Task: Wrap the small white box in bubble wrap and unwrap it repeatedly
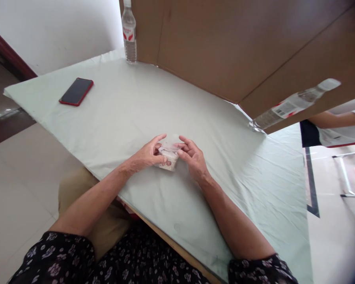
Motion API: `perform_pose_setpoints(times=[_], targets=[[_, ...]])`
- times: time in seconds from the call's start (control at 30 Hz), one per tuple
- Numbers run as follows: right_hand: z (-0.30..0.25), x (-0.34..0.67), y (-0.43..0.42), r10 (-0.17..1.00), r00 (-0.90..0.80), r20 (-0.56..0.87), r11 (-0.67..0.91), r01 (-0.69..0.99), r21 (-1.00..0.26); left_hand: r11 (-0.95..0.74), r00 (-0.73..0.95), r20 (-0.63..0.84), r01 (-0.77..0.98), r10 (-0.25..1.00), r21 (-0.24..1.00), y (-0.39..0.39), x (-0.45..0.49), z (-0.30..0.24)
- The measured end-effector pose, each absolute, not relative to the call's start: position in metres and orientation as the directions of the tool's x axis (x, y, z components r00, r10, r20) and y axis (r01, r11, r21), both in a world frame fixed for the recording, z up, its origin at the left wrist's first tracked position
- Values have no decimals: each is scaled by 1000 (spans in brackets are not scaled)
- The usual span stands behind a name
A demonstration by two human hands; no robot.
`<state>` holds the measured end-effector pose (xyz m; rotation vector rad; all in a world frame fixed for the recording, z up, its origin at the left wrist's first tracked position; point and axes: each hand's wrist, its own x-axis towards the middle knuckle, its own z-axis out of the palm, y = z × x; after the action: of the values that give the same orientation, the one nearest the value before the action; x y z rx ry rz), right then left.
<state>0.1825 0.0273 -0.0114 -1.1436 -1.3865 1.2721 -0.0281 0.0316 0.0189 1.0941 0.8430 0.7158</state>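
Observation:
A small pale packet (170, 161) with a brownish printed pattern sits low over the table, in front of my body. Clear plastic film (172, 146) stands up at its far side. My left hand (148, 154) grips the packet's left side, thumb across the near face and index finger raised. On the other side, my right hand (194, 159) pinches the film and the packet's right corner between thumb and curled fingers. My fingers cover part of the packet, so its exact kind is unclear.
A pale green cloth (121, 106) covers the table. A phone with a red case (77, 91) lies far left. Water bottles stand at the back left (129, 35) and right (290, 106) by a brown cardboard panel (201, 43). Another person's arm (334, 119) shows at right.

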Motion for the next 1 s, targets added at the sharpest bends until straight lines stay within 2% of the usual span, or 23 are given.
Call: perform_pose_setpoints(times=[0.17,0.43,0.63,0.77,1.0], targets=[[3,174,46,990,-142,-27,-31,-20,-999,300,509,-222,-76,831,951,32,-29,18],[17,161,60,993,-110,48,49,2,-999,264,497,-218,-23,840,964,33,-30,17],[20,156,42,958,-135,253,280,239,-930,171,422,-216,142,881,975,40,-34,16],[19,155,28,902,-165,398,430,405,-807,129,417,-183,155,890,980,40,-36,17],[7,155,22,812,-208,546,546,603,-582,75,378,-135,169,916,983,41,-35,10]])
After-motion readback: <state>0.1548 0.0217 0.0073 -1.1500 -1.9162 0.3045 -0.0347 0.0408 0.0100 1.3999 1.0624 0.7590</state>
